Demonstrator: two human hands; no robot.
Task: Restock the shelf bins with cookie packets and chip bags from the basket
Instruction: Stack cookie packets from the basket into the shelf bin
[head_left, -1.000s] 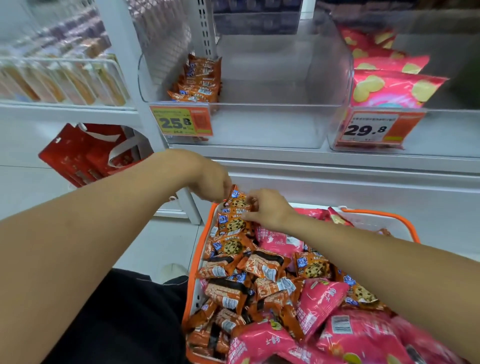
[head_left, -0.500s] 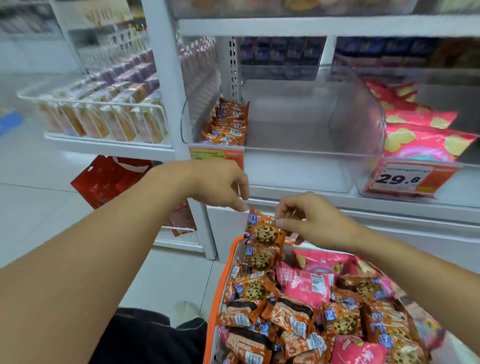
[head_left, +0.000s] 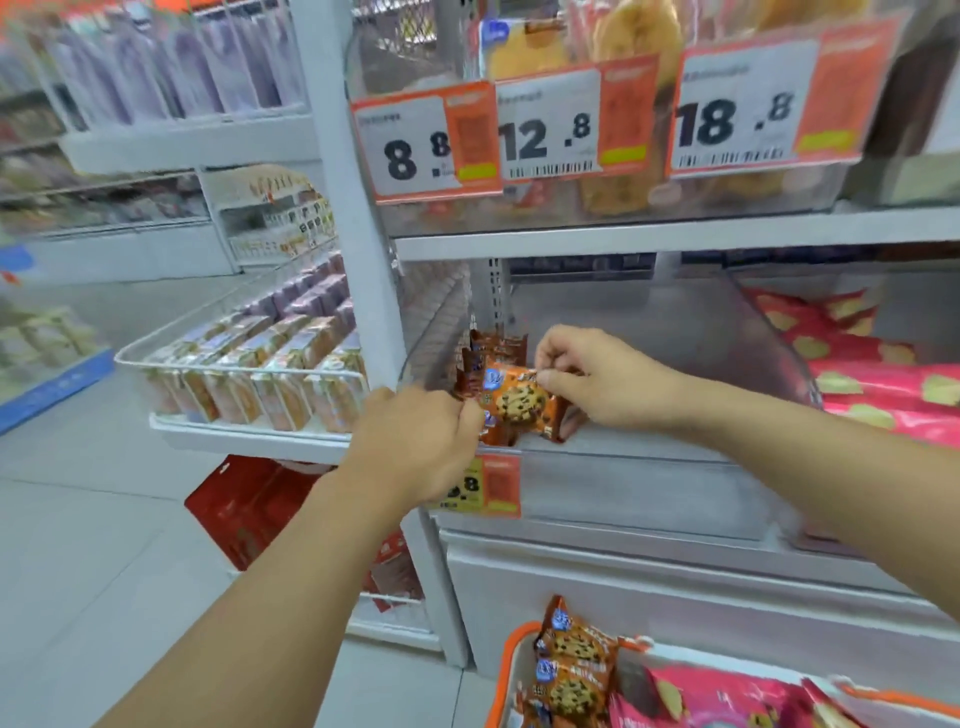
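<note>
The fingers (head_left: 551, 382) of the right hand (head_left: 605, 382) are pinched on the top right edge of a cookie packet (head_left: 521, 402), and the left hand (head_left: 415, 449) is curled round the packet's left end, so the packet is held between both hands. The packet is held with its long side going left to right, with the cookie picture facing out. It is just above the front lip of the clear shelf bin (head_left: 639, 452), at the bin's left end. Right behind the fingers, more cookie packets (head_left: 493, 351) are stood in a row inside the bin. The way in is away from the person and a little down. Much of the bin to the right looks bare. The basket (head_left: 514, 654) is seen low down, well apart from the hands, with cookie packets and pink chip bags (head_left: 727, 701) in it.
</note>
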